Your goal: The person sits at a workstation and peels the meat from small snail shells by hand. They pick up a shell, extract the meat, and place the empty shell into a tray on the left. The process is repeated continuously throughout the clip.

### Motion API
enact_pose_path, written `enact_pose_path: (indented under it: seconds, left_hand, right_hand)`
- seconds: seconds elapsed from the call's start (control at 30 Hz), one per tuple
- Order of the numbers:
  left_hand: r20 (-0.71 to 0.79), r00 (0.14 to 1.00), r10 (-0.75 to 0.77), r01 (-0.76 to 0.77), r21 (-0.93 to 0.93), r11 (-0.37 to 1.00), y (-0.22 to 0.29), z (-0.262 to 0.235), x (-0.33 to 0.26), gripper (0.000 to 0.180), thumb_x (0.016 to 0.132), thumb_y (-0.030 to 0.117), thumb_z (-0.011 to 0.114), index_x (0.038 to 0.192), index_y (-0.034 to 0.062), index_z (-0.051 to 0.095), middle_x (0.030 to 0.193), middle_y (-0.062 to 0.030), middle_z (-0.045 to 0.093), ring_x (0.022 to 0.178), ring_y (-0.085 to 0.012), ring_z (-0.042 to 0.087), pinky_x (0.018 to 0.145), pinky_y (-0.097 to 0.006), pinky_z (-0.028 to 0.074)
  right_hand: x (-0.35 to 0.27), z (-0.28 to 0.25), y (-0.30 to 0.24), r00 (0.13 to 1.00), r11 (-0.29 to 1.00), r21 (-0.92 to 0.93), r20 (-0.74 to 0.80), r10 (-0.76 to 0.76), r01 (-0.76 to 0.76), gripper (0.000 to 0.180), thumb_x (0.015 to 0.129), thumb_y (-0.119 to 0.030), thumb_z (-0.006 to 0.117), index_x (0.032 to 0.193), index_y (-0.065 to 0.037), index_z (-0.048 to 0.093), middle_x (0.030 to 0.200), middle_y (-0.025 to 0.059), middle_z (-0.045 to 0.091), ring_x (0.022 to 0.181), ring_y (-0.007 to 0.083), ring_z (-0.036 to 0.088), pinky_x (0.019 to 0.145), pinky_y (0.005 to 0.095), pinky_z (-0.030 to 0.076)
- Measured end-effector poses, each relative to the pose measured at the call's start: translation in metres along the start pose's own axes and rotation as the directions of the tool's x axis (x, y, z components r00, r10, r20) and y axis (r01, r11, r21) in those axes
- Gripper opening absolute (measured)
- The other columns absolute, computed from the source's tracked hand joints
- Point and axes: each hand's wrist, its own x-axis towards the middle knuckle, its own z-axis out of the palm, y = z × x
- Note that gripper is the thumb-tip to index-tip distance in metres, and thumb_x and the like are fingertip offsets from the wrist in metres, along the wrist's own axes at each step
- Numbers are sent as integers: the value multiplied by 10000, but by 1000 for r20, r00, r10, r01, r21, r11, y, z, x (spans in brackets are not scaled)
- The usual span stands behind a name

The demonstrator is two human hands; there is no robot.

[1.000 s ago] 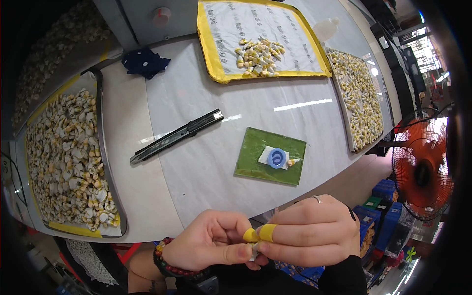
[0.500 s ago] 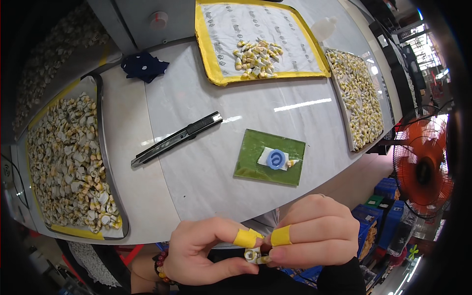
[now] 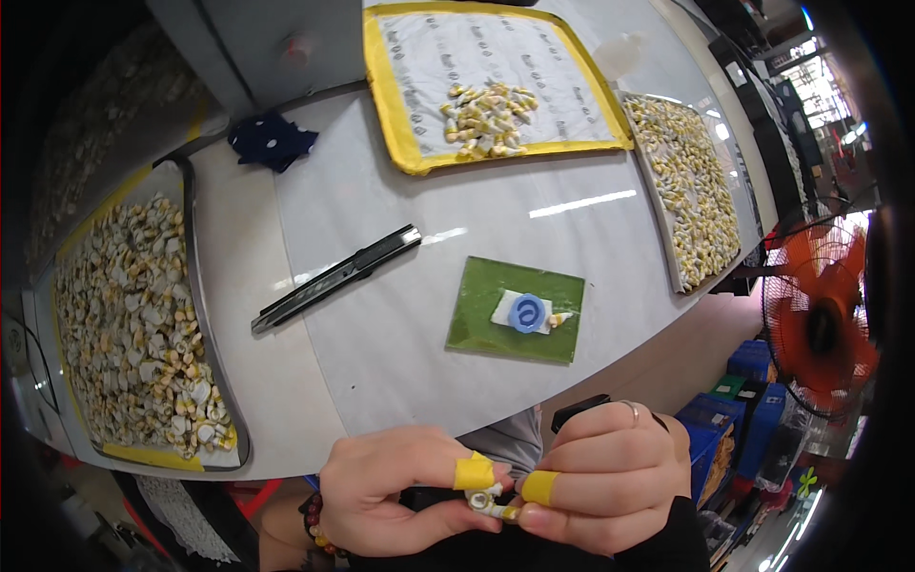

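Note:
My left hand (image 3: 391,491) pinches a small white-and-yellow molded piece (image 3: 481,498) between thumb and index finger, a round hollow showing on its top. At the piece's yellow-tipped end (image 3: 508,512), the thumb and index finger of my right hand (image 3: 610,477) are pressed together on it. Yellow tape wraps both index fingertips. Beyond the hands lies a green glass plate (image 3: 467,324); on it are a white pad, a round blue cup (image 3: 526,313) and one small white-and-yellow piece (image 3: 560,319). What exactly the held piece depicts is too small to tell.
A black utility knife (image 3: 335,278) lies left of the plate. Trays heaped with similar pieces stand at left (image 3: 129,324) and right (image 3: 681,181). A yellow-edged tray (image 3: 405,143) at the back holds a small pile. A dark blue cloth (image 3: 272,143) lies back left; an orange fan (image 3: 820,324) stands right.
The view has shifted slightly. The held piece has turned a little between my fingers, with its yellow tip now pointing lower right, and my right hand has shifted slightly downward.

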Motion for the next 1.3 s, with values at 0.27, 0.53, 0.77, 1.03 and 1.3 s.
enact_pose_path:
  seconds: [0.27,0.53,0.77,1.03,1.3]
  left_hand:
    - [-27,994,-109,102,-175,979,4,3,-15,373,798,164,752,1022,-83,585,916,-162,636,800,-198,638,748,-308,528]
    - [-5,985,-174,162,-329,930,-2,-3,-19,402,790,186,758,1044,-62,569,938,-171,633,840,-225,644,794,-368,540]
    - [-42,976,-215,183,-382,906,-6,-4,-24,391,786,173,761,1047,-45,567,936,-157,635,838,-227,645,790,-383,547]
    - [-68,980,-185,140,-420,896,-2,-1,-22,343,786,155,764,999,-30,569,885,-125,634,779,-194,638,716,-352,547]
    - [-158,975,-156,74,-428,901,-13,-9,-24,331,640,21,837,910,-76,672,850,-186,690,754,-207,658,678,-282,522]
  right_hand:
    - [-2,-71,1,910,887,-459,-386,-152,-47,96,768,-71,664,847,-19,683,838,46,638,695,165,601,626,266,450]
    - [-81,-154,120,623,404,-580,-242,743,-707,131,758,-18,638,885,14,631,816,147,652,783,277,635,697,354,488]
    - [-104,-155,143,516,331,-476,-335,788,-815,116,755,-10,629,862,33,612,744,164,639,697,286,631,647,352,491]
    - [-100,-155,143,605,334,-616,-301,737,-714,116,804,-27,603,879,30,535,759,169,605,706,306,613,625,371,479]
    - [-22,-69,54,821,817,-101,9,571,-567,182,749,73,656,906,-19,659,778,66,640,657,139,613,554,248,481]
